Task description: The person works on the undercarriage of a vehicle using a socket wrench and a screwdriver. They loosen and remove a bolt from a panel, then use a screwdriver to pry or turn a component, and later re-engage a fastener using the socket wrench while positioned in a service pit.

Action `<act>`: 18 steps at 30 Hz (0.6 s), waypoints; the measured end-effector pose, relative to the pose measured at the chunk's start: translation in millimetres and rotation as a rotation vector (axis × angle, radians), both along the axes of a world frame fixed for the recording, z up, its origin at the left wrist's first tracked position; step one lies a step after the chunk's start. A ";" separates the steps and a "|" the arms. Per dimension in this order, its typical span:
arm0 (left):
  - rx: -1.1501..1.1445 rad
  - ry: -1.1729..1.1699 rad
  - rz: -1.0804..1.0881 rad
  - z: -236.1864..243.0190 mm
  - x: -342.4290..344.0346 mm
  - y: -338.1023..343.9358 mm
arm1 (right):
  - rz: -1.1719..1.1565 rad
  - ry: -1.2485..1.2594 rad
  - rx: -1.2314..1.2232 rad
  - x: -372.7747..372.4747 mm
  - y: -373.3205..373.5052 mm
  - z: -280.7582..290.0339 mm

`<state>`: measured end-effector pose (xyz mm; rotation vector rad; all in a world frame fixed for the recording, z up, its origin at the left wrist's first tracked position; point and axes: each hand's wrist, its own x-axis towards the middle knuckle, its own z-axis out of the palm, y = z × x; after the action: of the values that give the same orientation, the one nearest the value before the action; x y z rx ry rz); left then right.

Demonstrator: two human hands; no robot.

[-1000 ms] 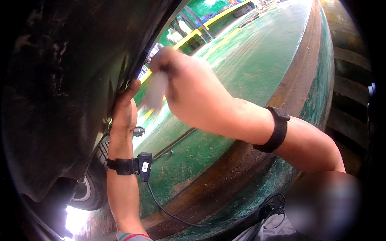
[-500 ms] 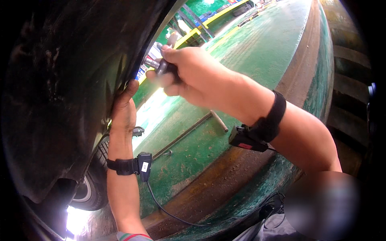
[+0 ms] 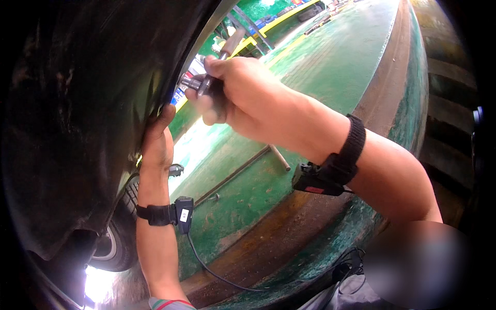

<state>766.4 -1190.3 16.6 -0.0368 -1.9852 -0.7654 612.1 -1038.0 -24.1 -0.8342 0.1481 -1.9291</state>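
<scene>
My right hand (image 3: 227,93) is closed round a ratchet wrench (image 3: 233,44). The wrench's handle slants up to the right out of my grip. A short metal socket end (image 3: 191,82) points left, toward the edge of a large dark panel (image 3: 72,129) on a vehicle's underside. Whether the socket touches anything there cannot be made out. My left hand (image 3: 159,139) is raised against the same panel, just below the right hand. Its thumb stretches upward, while the other fingers are hidden against the panel.
Below my hands, a long bar with a crosspiece (image 3: 279,156) lies on the green floor (image 3: 248,191), with a small bolt-like piece (image 3: 213,197) beside it. A wheel (image 3: 121,243) stands at lower left. Steps (image 3: 449,108) are at right. Cables (image 3: 217,274) run from my wrist straps.
My right hand has shifted slightly left, and the wrench handle has swung up and to the right. My left hand has stayed nearly where it was.
</scene>
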 end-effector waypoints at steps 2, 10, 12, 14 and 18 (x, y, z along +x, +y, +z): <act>0.004 0.022 0.005 2.5 4.8 12.1 | 0.203 0.029 -0.036 -13.1 -2.7 1.7; -0.042 -0.024 0.030 3.4 2.3 -4.4 | -0.774 0.561 -0.173 -0.6 -0.5 -17.1; -0.079 -0.016 0.040 3.1 2.8 -4.3 | -1.190 0.796 -0.161 4.5 0.6 -17.6; -0.038 -0.060 0.003 4.7 4.6 -8.0 | -0.830 0.603 -0.073 4.5 8.8 -8.9; -0.043 -0.031 0.006 1.1 2.5 0.2 | -0.247 0.184 0.126 4.1 20.3 7.4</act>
<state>768.9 -1190.1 17.7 -0.0449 -2.0303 -0.7232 616.2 -1017.7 -16.7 -0.9427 0.4985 -2.0444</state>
